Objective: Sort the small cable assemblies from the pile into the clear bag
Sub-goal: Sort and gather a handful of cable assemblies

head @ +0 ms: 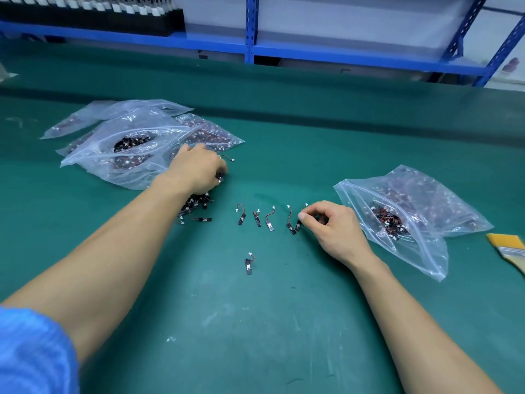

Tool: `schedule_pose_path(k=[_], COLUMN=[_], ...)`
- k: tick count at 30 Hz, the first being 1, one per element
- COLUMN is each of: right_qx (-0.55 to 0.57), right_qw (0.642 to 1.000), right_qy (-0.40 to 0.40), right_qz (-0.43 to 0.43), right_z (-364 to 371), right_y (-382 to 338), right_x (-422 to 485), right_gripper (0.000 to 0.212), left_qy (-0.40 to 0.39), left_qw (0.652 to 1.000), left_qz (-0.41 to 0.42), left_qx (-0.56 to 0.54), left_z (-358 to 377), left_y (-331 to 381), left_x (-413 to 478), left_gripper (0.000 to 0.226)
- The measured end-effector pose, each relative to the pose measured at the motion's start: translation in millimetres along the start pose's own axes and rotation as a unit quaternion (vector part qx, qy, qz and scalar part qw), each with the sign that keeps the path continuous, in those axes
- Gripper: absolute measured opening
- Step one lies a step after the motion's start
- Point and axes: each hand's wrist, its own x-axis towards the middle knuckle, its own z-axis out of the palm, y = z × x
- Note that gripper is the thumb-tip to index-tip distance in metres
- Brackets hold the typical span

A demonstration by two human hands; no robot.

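Note:
A pile of small cable assemblies (196, 207) lies on the green table, partly under my left hand (196, 169), whose curled fingers grip some of them. Several single assemblies (257, 217) lie in a row between my hands, each a black strip with a red wire and white plug. My right hand (329, 223) pinches the rightmost assembly (298, 224) of that row with thumb and forefinger. One more assembly (249, 264) lies alone nearer to me. A clear bag (409, 214) holding assemblies lies open to the right of my right hand.
A heap of filled clear bags (136, 143) lies behind my left hand. A yellow brush (511, 248) sits at the right edge. Blue shelving (250, 29) runs along the back of the green table (255, 322).

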Motion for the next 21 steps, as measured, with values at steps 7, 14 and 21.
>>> schedule_pose_path(k=[7,14,21], right_qx=[0.007,0.001,-0.002], right_qw=[1.000,1.000,1.000], right_qy=[-0.003,-0.006,-0.006], right_qz=[0.010,0.014,0.011], right_z=[1.0,1.6,1.6], right_y=[1.0,2.2,2.7], right_x=[0.5,1.0,0.8], right_gripper=[0.020,0.016,0.017], left_qy=[0.121,0.199,0.263], left_qw=[0.987,0.955,0.915], left_qz=[-0.002,-0.054,-0.077], left_qx=[-0.106,-0.214,-0.296], left_z=[3.2,5.2,4.3], left_y=[-6.2,-11.4,-9.7], left_x=[-4.0,-15.7,-18.4], left_gripper=[0.017,0.006,0.010])
